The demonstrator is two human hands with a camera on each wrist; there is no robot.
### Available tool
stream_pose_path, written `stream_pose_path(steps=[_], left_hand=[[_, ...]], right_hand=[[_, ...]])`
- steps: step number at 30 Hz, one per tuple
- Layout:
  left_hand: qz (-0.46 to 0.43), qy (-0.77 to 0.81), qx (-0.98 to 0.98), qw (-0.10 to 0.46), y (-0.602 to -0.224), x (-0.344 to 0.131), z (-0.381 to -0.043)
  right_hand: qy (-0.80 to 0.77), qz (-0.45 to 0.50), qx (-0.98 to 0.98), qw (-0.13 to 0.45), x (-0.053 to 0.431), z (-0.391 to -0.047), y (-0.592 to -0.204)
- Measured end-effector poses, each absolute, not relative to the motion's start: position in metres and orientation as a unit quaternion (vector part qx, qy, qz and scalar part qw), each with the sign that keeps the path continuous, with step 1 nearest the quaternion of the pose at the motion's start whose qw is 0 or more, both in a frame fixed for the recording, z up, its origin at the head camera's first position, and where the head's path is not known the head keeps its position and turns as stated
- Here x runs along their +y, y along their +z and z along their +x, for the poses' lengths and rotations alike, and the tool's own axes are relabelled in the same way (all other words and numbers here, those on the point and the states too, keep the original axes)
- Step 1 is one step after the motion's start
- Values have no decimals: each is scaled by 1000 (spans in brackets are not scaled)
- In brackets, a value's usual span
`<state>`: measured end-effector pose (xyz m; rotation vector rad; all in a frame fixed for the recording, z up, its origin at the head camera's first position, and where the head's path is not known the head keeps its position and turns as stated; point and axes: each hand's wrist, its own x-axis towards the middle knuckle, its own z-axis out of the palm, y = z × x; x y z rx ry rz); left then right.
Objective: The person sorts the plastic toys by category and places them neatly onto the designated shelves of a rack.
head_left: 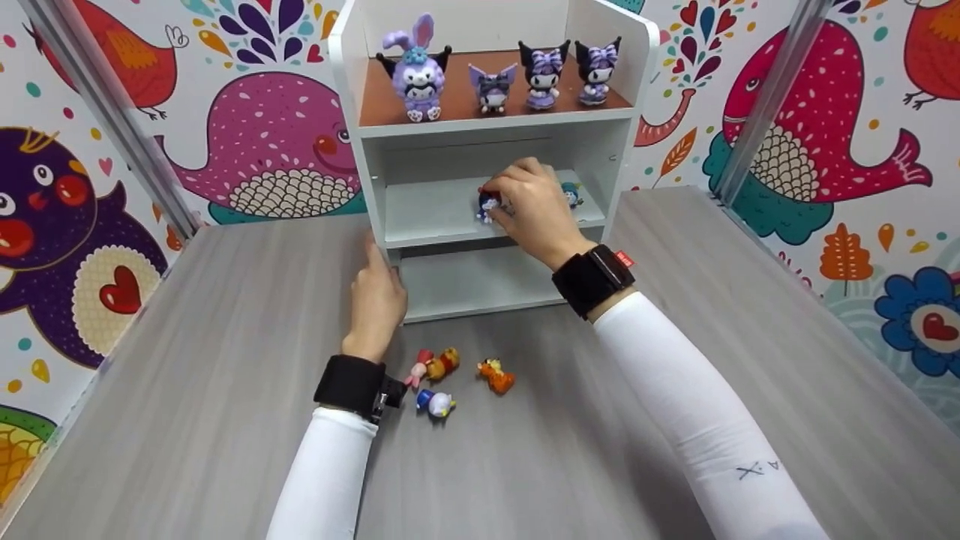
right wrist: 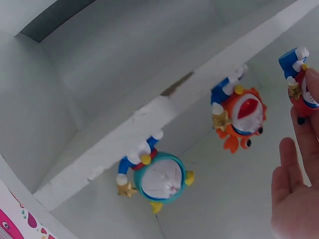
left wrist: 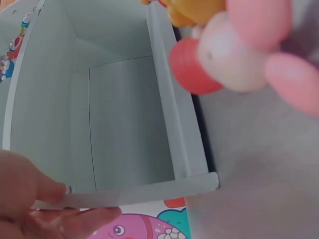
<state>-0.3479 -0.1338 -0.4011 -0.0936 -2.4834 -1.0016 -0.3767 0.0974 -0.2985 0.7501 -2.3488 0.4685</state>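
Observation:
My right hand (head_left: 536,214) pinches a small blue-and-white figurine (right wrist: 300,92) with a red costume at the middle level of the white shelf unit (head_left: 495,126). In the right wrist view, an orange crab-costumed figurine (right wrist: 244,117) and a teal-hooded figurine (right wrist: 162,179) stand on that level beside it. The hand hides the crab one in the head view. Lower down, my left hand (head_left: 375,304) grips the unit's left side panel (left wrist: 134,194), its thumb on the inner face and its fingers outside.
In front of the unit lie a pink figurine (head_left: 418,369), a yellow bear (head_left: 442,364), an orange tiger (head_left: 496,375) and a white-and-blue duck (head_left: 436,403). Several purple-and-black figurines, including a long-eared one (head_left: 421,75), stand on the brown top level. Patterned walls (head_left: 277,142) enclose the table.

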Motion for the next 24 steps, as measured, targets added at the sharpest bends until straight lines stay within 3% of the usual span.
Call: stream_pose_path(steps=[24], left_hand=[[-45, -362, -896, 253, -403, -134, -347]], right_hand=[[139, 282, -906, 283, 96, -387, -304]])
